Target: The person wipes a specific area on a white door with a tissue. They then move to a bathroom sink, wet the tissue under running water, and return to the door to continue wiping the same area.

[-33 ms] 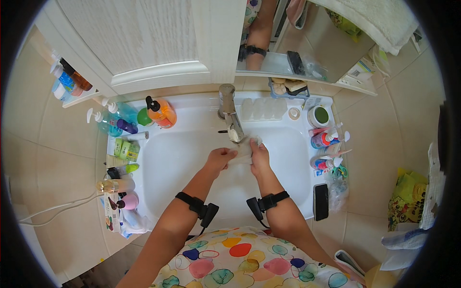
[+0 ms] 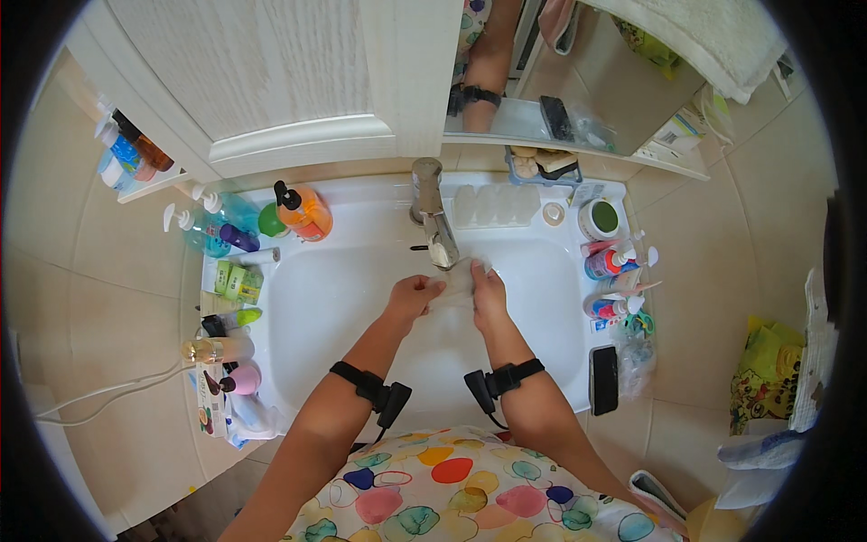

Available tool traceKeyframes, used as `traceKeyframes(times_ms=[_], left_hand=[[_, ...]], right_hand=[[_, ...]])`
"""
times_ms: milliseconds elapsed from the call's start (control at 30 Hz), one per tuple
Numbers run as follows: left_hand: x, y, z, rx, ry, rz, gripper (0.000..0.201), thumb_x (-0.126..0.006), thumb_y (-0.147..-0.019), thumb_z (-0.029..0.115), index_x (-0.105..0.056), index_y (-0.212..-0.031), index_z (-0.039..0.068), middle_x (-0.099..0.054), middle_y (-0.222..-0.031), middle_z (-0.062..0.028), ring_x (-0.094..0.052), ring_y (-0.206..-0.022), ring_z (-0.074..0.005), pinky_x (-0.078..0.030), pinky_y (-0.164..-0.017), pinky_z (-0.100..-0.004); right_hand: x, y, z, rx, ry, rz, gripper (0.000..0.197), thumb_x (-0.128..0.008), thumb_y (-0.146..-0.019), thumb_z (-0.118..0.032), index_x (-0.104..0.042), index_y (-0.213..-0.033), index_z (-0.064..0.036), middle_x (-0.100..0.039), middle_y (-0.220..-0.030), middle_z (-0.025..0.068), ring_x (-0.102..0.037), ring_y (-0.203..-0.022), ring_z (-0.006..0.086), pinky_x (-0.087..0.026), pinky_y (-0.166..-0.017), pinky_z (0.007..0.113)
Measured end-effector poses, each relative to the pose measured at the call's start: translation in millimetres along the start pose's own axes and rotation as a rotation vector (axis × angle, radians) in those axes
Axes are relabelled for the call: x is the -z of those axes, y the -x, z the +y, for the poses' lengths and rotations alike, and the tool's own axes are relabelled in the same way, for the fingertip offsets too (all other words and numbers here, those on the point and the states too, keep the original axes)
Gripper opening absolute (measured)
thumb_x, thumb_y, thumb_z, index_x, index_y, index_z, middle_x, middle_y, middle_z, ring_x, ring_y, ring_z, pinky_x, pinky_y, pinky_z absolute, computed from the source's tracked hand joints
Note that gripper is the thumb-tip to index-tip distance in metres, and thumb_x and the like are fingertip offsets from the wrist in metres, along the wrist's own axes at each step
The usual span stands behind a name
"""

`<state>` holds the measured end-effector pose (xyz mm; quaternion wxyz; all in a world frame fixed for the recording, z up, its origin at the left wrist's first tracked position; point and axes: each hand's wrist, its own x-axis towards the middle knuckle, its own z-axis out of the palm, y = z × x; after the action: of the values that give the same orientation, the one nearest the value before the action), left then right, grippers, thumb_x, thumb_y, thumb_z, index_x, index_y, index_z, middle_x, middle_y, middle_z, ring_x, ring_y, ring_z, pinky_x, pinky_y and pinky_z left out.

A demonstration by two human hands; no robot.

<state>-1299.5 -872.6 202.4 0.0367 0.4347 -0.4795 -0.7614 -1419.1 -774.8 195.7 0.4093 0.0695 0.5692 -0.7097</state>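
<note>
Over the white sink [image 2: 312,352], under the spout of the metal faucet [image 2: 436,212], a thin whitish cloth-like piece [image 2: 458,287] is stretched between my two hands. My left hand [image 2: 414,296] pinches its left edge, fingers bent together. On the other side my right hand [image 2: 489,291] grips the right edge, thumb toward the middle. The piece looks limp and partly see-through; its exact kind is not clear. Whether water runs from the spout cannot be made out.
Along the left rim stand an orange pump bottle [image 2: 305,213], blue pump bottles [image 2: 237,211] and tubes. On the right rim are a green-lidded jar [image 2: 599,219], small spray bottles [image 2: 611,262] and a black phone [image 2: 603,380]. A clear ridged tray [image 2: 497,207] sits beside the faucet, below a mirror cabinet [image 2: 298,72].
The whitish piece has shifted slightly between my fingers, and its upper right part looks flatter. Both hands stay almost in the same place.
</note>
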Motion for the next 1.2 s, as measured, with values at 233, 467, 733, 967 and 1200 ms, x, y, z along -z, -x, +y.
traceKeyframes(times_ms=[233,467,733,967,1200], left_hand=[[-1.2,-1.7,-1.3,-0.29,-0.416,0.168,0.021,-0.068,-0.082,0.016,-0.065,-0.096,0.0,-0.061,-0.08,-0.0033,-0.057,-0.066,-0.0108,-0.047,-0.053,-0.0256],[-2.0,5.8,7.0,-0.098,-0.167,-0.017,0.026,-0.056,-0.084,0.002,-0.062,-0.11,0.0,-0.065,-0.095,-0.008,-0.064,-0.077,-0.0136,-0.055,-0.062,-0.0253],[2.3,11.2,13.8,-0.284,-0.379,-0.029,0.035,-0.067,-0.074,0.001,-0.058,-0.107,-0.001,-0.062,-0.095,-0.0097,-0.065,-0.076,-0.0165,-0.055,-0.058,-0.027],[-0.1,13.6,16.8,-0.438,-0.562,-0.016,0.044,-0.075,-0.067,0.004,-0.058,-0.107,0.0,-0.061,-0.09,-0.011,-0.063,-0.073,-0.0165,-0.053,-0.055,-0.0278],[9.2,5.4,14.7,-0.403,-0.606,-0.042,0.033,-0.073,-0.073,0.008,-0.063,-0.104,0.002,-0.063,-0.088,-0.0089,-0.062,-0.072,-0.0149,-0.052,-0.058,-0.0264]], right_hand=[[-10.9,6.2,1.6,-0.142,0.457,-0.041,0.037,-0.064,-0.088,-0.028,-0.058,-0.11,0.0006,-0.063,-0.095,0.0084,-0.061,-0.083,0.0176,-0.051,-0.076,0.03],[-7.5,9.6,4.7,-0.198,0.17,-0.227,0.035,-0.063,-0.087,-0.01,-0.054,-0.116,0.0071,-0.063,-0.102,0.0124,-0.063,-0.088,0.0201,-0.053,-0.078,0.029],[-6.9,20.0,-4.9,-0.259,0.112,-0.363,0.05,-0.064,-0.085,-0.006,-0.043,-0.128,0.0083,-0.062,-0.105,0.0131,-0.062,-0.089,0.0202,-0.052,-0.078,0.032],[-1.7,17.4,-4.0,-0.305,0.112,-0.352,0.055,-0.064,-0.083,-0.003,-0.039,-0.131,0.0095,-0.061,-0.107,0.0132,-0.062,-0.091,0.0195,-0.051,-0.078,0.031],[-1.0,23.9,-14.4,-0.244,0.372,-0.321,0.06,-0.053,-0.081,0.007,-0.035,-0.138,0.0035,-0.063,-0.104,0.0128,-0.061,-0.089,0.015,-0.049,-0.073,0.024]])
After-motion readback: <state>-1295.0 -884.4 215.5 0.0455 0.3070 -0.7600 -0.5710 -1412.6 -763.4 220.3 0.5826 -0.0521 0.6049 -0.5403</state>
